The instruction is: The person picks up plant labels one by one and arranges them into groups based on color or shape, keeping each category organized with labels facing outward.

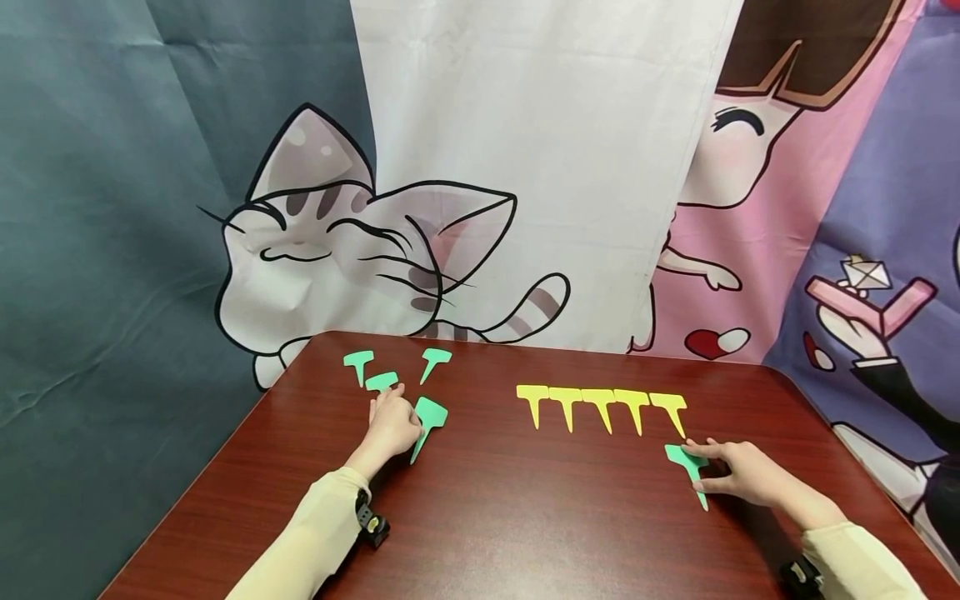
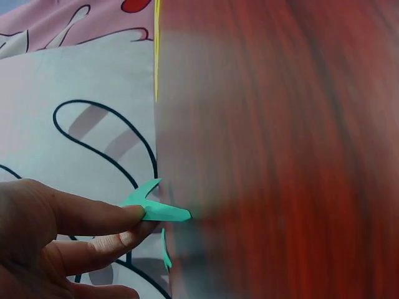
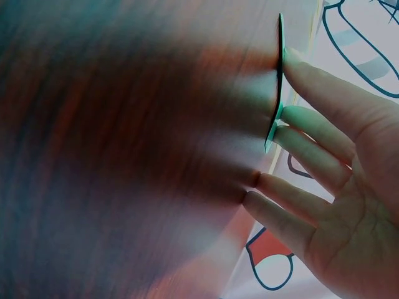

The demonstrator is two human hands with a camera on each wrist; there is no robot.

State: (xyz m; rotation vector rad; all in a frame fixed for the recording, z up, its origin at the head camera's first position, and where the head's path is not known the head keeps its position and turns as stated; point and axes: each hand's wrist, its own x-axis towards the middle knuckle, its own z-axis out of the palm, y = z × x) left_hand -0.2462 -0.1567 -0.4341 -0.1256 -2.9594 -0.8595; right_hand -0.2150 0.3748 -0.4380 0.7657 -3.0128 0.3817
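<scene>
Near the left side of the table, my left hand (image 1: 392, 421) pinches a green T-shaped plant label (image 1: 431, 412) between thumb and fingers. The left wrist view shows the thumb on this label (image 2: 165, 212). Just past those fingertips lies another green label (image 1: 382, 382), partly covered by the hand. At the right, my right hand (image 1: 738, 471) touches a green label (image 1: 688, 458) with its thumb and fingertips. In the right wrist view that label (image 3: 278, 68) appears edge-on at the tabletop, under nearly straight, spread fingers (image 3: 312, 128).
Several yellow T-shaped labels (image 1: 597, 400) lie in a row, stems toward me. Two more green labels, one at far left (image 1: 359, 362) and one (image 1: 435, 358) right of it, lie near the back edge. A cartoon-printed cloth (image 1: 480, 125) hangs behind the reddish-brown table (image 1: 480, 517).
</scene>
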